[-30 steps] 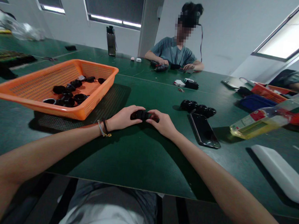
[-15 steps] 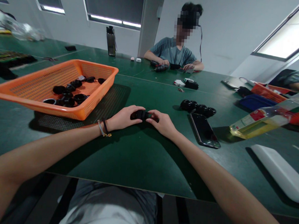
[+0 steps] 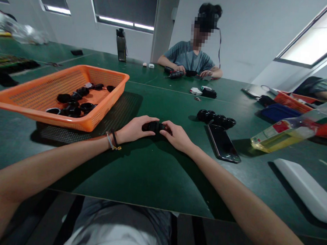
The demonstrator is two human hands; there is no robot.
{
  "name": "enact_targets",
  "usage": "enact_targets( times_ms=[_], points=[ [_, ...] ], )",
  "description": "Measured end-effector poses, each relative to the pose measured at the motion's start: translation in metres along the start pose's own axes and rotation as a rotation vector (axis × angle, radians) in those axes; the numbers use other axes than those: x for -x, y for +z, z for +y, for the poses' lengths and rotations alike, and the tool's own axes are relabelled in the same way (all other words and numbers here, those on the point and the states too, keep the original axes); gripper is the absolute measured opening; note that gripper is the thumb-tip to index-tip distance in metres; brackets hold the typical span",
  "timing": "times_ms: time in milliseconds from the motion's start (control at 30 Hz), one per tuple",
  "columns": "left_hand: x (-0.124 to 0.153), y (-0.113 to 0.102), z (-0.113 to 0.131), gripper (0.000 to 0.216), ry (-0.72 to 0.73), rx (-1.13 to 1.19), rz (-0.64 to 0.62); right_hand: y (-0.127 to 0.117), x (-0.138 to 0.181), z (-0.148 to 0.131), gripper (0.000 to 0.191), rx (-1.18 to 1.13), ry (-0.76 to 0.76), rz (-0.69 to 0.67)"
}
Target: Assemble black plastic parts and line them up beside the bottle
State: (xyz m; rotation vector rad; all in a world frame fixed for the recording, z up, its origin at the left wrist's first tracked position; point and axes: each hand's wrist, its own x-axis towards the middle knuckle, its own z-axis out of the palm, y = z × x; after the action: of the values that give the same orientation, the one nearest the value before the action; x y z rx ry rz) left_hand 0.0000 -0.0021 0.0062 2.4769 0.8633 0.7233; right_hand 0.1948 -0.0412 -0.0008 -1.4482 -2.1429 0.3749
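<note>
At the far left of the green worktop (image 3: 149, 173) stands an orange basket (image 3: 42, 113) with a heap of small black parts (image 3: 72, 107) in it. Right of it, near the middle, the left hand (image 3: 135, 130) and the right hand (image 3: 177, 137) meet on one black part (image 3: 153, 126). Each grip is pinched on an end of it, with the fingers curled over the top. The work looks to be at the stage of joining or turning two halves of this piece against each other. Any further move would call for both grips to hold firm and square, since the piece is small and smooth.

Further right lies a row of black parts (image 3: 216, 118), just beyond a dark phone (image 3: 223, 142). Then come a bottle (image 3: 284, 135) lying on its side and a white slab (image 3: 306, 190), which the frame edge cuts off.

The fingers cover most of the held piece, so its shape and seam cannot be made out, nor whether it touches the worktop. Both thumbs are hidden. A person (image 3: 191, 57) sits at the far side, with hands on other small things too distant to tell.
</note>
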Motion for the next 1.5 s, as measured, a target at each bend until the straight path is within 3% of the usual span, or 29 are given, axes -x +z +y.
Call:
enact_targets(
  times_ms=[200,367,800,1500],
  points=[
    [-0.001,-0.001,0.004,0.054,-0.102,0.040,-0.023,0.001,0.003,0.002,0.036,-0.021,-0.154,0.064],
    [-0.001,-0.003,0.007,0.039,-0.079,0.056,-0.072,0.002,0.003,0.002,0.038,0.032,-0.227,0.068],
    [0.000,-0.003,0.005,0.040,-0.019,0.023,-0.053,-0.001,0.005,-0.009,0.032,0.177,-0.204,0.012],
    [0.004,-0.003,0.007,0.045,0.048,-0.072,-0.029,0.001,0.006,-0.017,0.028,0.009,0.012,-0.025]
  ],
)
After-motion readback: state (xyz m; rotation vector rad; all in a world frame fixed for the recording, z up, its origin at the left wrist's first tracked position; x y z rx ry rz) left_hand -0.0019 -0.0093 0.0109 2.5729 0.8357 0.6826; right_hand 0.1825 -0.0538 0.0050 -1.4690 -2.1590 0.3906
